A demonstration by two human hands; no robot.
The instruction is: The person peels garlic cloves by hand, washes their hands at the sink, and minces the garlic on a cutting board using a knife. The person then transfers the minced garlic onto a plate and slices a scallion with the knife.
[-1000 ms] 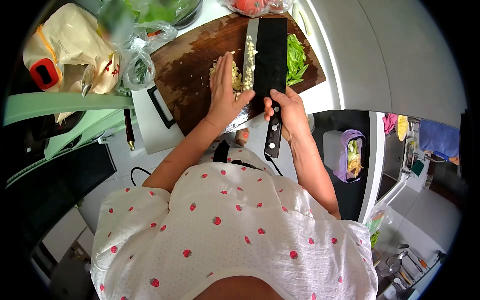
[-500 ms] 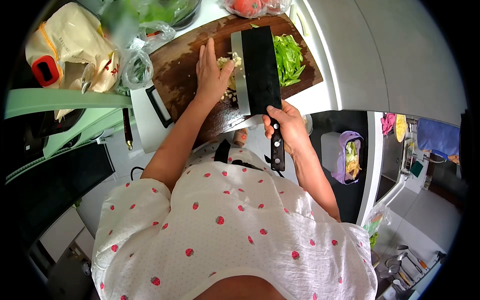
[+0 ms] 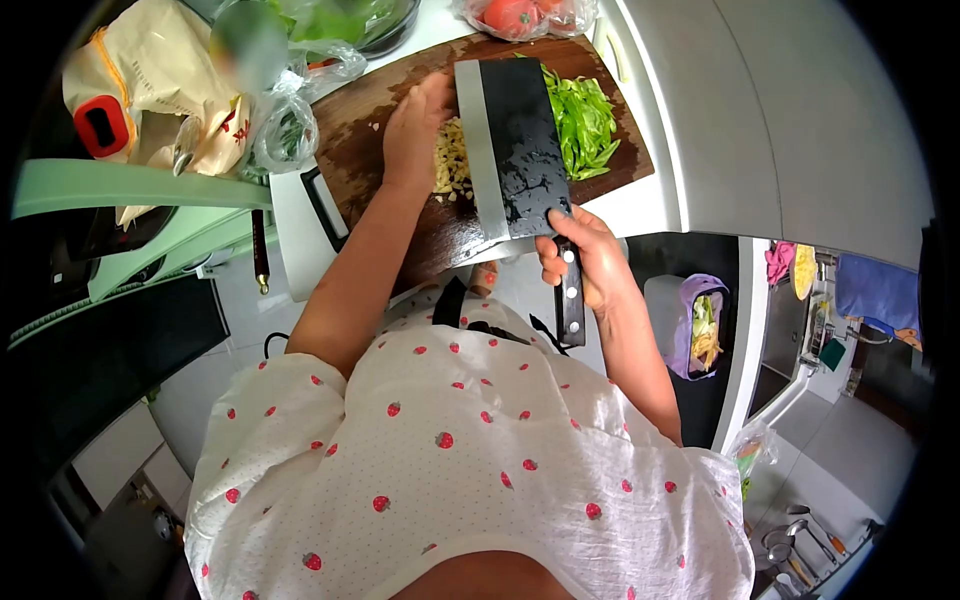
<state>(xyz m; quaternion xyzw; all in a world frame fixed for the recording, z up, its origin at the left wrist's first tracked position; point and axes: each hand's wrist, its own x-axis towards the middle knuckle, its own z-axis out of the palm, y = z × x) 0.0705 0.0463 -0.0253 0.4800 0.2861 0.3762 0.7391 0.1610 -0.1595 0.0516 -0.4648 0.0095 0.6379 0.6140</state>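
Note:
My right hand (image 3: 590,258) is wrapped round the black riveted handle of a cleaver (image 3: 525,150), its thumb near the base of the blade. The wide dark blade lies tilted over the wooden cutting board (image 3: 350,130), its silvery edge facing left and wet spots on its face. Chopped garlic (image 3: 452,165) is heaped just left of that edge. My left hand (image 3: 412,135) rests on its side against the garlic, fingers stretched out toward the far end of the blade; the fingertips are partly hidden. Sliced green pepper (image 3: 585,125) lies on the board right of the blade.
A bag of tomatoes (image 3: 515,15) lies beyond the board. At the left are a knotted plastic bag (image 3: 285,130) and a cream-coloured package (image 3: 150,75). A purple-lined bin (image 3: 690,330) with scraps stands at the lower right.
The cleaver has tilted so its wet face shows more. My left hand has turned onto its side, its fingers closer together, and more of the garlic is visible.

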